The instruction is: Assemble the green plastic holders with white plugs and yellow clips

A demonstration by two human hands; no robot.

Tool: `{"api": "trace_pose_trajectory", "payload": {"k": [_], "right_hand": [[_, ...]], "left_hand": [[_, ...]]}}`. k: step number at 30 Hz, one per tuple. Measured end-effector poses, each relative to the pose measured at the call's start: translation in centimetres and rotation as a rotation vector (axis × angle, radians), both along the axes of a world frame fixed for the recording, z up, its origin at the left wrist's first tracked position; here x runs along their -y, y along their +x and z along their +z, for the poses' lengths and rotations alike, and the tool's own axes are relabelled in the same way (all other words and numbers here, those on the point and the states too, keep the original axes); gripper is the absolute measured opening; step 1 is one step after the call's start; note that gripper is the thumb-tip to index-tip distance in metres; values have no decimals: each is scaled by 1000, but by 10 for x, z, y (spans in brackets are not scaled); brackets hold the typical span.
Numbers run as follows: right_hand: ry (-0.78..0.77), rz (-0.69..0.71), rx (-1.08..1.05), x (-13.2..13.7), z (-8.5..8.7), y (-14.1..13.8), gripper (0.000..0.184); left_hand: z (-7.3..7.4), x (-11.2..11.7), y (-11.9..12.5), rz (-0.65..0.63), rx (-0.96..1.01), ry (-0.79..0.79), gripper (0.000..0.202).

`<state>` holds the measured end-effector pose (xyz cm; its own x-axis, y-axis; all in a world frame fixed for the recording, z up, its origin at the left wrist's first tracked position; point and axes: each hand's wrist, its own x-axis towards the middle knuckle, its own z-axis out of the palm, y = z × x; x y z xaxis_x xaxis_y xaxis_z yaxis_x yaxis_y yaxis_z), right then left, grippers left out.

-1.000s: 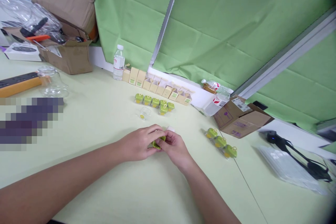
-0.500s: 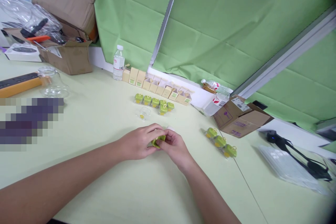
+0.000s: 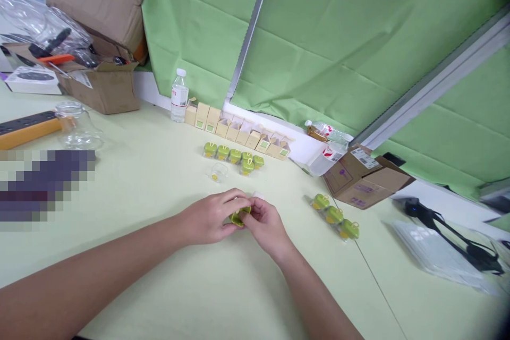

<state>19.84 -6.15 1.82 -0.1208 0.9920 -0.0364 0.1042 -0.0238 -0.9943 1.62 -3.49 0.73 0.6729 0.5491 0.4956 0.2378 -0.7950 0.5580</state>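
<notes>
Both hands meet over the pale table around a small green lid (image 3: pixel 240 217), its hollow inside facing up. My left hand (image 3: pixel 215 216) grips its left edge between thumb and fingers. From the other side my right hand (image 3: pixel 265 223) pinches it, with the thumb at the hollow. Just beyond the hands lies a small clear cup (image 3: pixel 218 172) with a yellow spot. A small white thing (image 3: pixel 258 195) shows partly behind my right fingers; its kind is unclear. Farther back stand several small clear containers with green lids (image 3: pixel 235 156), and a few like them (image 3: pixel 333 215) are to the right.
A row of small cardboard boxes (image 3: pixel 239 130) runs along the wall beside an upright water bottle (image 3: pixel 179 96). Two bottles and an open carton (image 3: pixel 360 180) are at right, near a black strap-like device (image 3: pixel 450 239). At left are a glass jar (image 3: pixel 77 126) and a power strip (image 3: pixel 27 128).
Almost nothing differs. The hands keep hold of the green lid in the same place, with only a very slight shift of fingers and view.
</notes>
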Motion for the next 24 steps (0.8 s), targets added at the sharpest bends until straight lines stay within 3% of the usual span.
{"api": "trace_pose_trajectory", "payload": {"k": [8, 11, 15, 18, 21, 24], "right_hand": [[-30, 4, 21, 3, 8, -1, 14], [29, -169, 73, 1, 10, 5, 17], [234, -450, 193, -5, 9, 23, 9], [308, -533, 377, -11, 8, 38, 29], [314, -596, 584, -16, 3, 47, 32], [366, -546, 694, -20, -4, 52, 39]], "left_hand": [[3, 0, -1, 5, 2, -2, 52], [4, -2, -1, 43, 11, -7, 51], [4, -6, -4, 138, 16, 5, 44], [3, -8, -5, 190, 19, 5, 42], [2, -9, -6, 202, 20, 2, 41], [1, -10, -6, 203, 26, 1, 40]]}}
